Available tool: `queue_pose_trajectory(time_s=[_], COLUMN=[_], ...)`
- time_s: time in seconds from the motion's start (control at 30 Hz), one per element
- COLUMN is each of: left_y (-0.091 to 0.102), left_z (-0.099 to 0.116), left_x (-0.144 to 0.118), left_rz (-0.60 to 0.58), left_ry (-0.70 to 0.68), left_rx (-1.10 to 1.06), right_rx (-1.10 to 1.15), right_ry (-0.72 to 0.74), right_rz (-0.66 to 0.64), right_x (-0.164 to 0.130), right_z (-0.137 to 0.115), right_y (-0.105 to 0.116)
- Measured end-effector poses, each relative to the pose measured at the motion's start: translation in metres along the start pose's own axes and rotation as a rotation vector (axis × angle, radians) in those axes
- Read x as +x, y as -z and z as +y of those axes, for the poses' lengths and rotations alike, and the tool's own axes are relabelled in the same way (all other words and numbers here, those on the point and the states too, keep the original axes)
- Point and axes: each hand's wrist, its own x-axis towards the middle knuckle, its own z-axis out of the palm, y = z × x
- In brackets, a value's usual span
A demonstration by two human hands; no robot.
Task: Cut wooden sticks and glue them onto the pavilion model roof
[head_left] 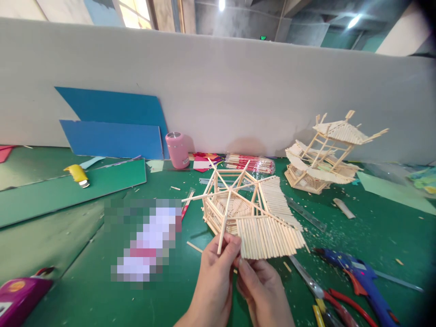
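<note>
A pavilion model of thin wooden sticks [231, 200] stands in the middle of the table. Its roof frame is bare on the left, and rows of sticks form roof panels [267, 237] on the right and front. At the panel's front left corner, beside a protruding roof stick [222, 229], my left hand [218, 268] is closed with thumb and forefinger pinched. My right hand [260, 284] is closed just below the panel's edge, its fingertips close to the left ones. What the fingertips hold is hidden.
A second stick pavilion [323, 154] stands back right. To the right lie a blue glue gun [357, 272], scissors [311, 281] and red-handled pliers [344, 302]. A pink tumbler [177, 151], packaged sticks [250, 163] and a yellow cutter [79, 175] lie further back.
</note>
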Motion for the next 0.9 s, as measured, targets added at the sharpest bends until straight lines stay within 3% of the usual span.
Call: queue_pose_trajectory(time_s=[0.9], left_y=[0.006], left_z=[-0.0023], left_x=[-0.0007], left_rz=[-0.028], left_ry=[-0.034], left_rx=[0.074], right_rx=[-0.053], right_ry=[0.039], right_rz=[0.027], right_x=[-0.0012], right_z=[-0.0002], right_y=[-0.0045])
